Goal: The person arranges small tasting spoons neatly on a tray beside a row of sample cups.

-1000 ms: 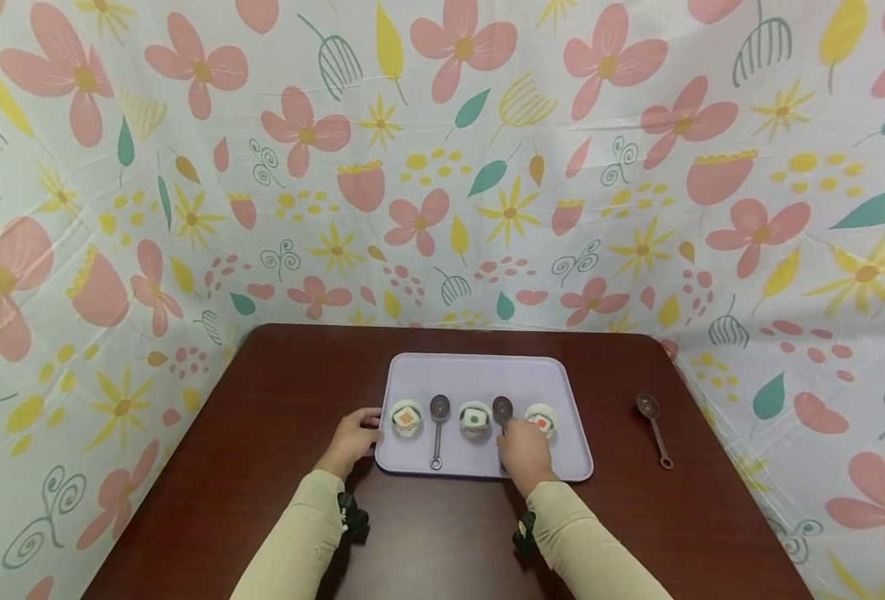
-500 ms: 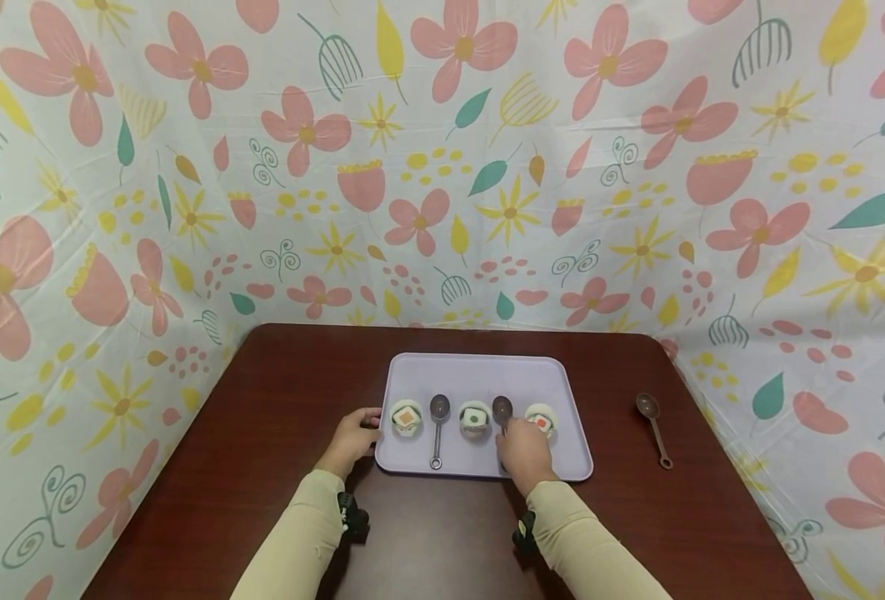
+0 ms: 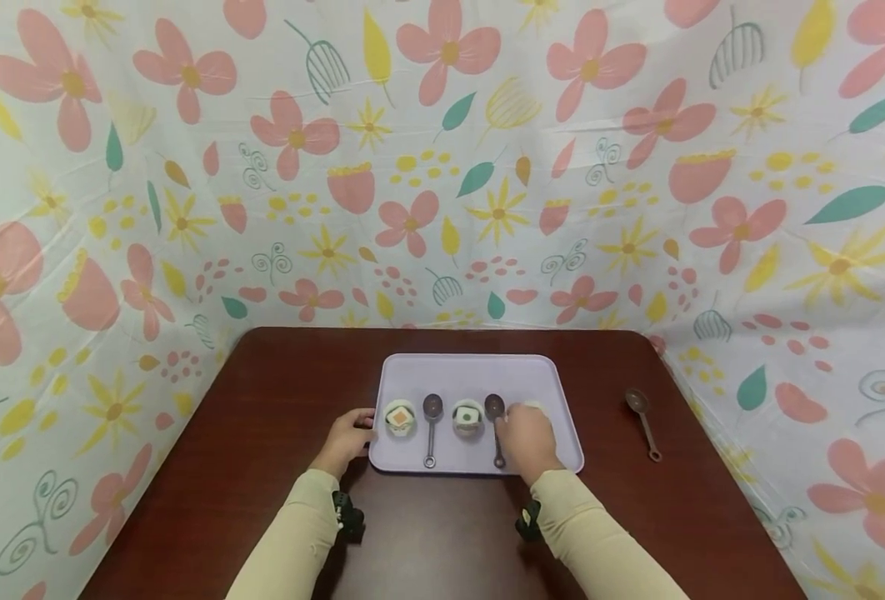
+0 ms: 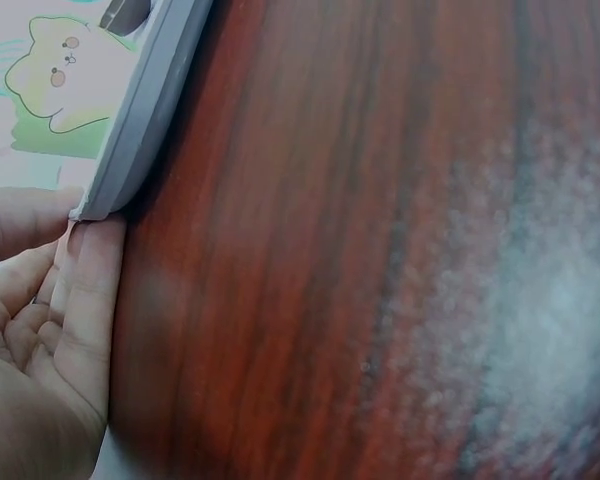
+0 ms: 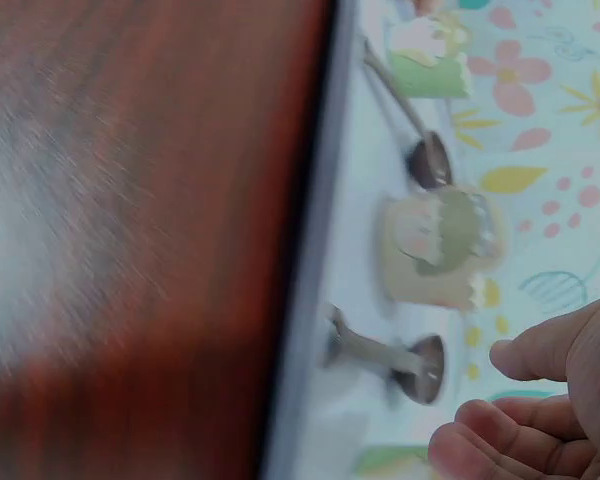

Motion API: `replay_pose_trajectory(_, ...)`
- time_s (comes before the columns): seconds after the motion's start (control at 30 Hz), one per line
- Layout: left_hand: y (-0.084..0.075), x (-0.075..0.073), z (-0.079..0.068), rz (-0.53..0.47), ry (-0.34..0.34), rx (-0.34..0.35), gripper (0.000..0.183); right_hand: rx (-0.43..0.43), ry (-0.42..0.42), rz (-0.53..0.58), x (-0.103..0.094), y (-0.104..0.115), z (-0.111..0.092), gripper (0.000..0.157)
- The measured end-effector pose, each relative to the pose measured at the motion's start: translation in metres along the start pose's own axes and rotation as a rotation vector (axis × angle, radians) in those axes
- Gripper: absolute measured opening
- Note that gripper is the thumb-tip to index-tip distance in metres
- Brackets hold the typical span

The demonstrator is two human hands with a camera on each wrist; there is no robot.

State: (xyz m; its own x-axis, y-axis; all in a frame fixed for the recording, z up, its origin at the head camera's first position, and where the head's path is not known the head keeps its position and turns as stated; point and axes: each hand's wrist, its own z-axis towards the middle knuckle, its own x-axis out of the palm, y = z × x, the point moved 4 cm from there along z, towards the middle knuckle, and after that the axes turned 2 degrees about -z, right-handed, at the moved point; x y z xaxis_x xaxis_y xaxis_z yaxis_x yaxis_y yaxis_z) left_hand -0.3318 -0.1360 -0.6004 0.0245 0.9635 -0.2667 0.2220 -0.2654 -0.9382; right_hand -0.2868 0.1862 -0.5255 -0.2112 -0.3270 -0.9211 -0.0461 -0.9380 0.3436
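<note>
A pale lilac tray [image 3: 480,371] lies on the table. My left hand [image 3: 341,442] pinches its left rim; in the left wrist view the thumb lies above the rim [image 4: 135,140] and fingers below. On the tray stand a left cup-like item [image 3: 400,418] with a cartoon print, a middle one [image 3: 467,418], and a right one [image 3: 536,406] mostly hidden by my right hand [image 3: 528,437]. Between them lie two dark measuring spoons [image 3: 432,407], handles toward me. My right hand holds nothing, its fingers loosely bent beside the right spoon [image 5: 430,370].
Another measuring spoon [image 3: 637,402] lies on the brown table [image 3: 300,375] to the right of the tray. A flower-patterned cloth [image 3: 412,167] hangs behind the table and along both sides.
My right hand has let go of the right spoon's handle and moved right, over the right cup-like item. The spoon stays on the tray. The head view has shifted slightly.
</note>
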Motion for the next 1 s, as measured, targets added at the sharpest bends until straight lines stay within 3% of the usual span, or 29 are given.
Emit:
replay_pose_trajectory(0.17, 0.002, -0.004, 0.0, 0.001, -0.002, -0.008, 0.046, 0.01, -0.022, -0.001, -0.023, -0.013, 0.009, 0.024)
replay_pose_trajectory(0.43, 0.001, -0.001, 0.001, -0.007, 0.0, -0.009, 0.045, 0.023, -0.022, 0.01, -0.056, -0.061, 0.02, 0.028)
replay_pose_trajectory(0.63, 0.001, 0.0, -0.001, -0.016, 0.001, -0.004, 0.045, 0.008, -0.005, -0.002, -0.067, -0.097, 0.021, 0.023)
replay_pose_trajectory(1.0, 0.001, 0.001, -0.001, -0.008, 0.005, 0.013, 0.044, 0.021, 0.035, -0.008, -0.076, -0.154, 0.019, 0.027)
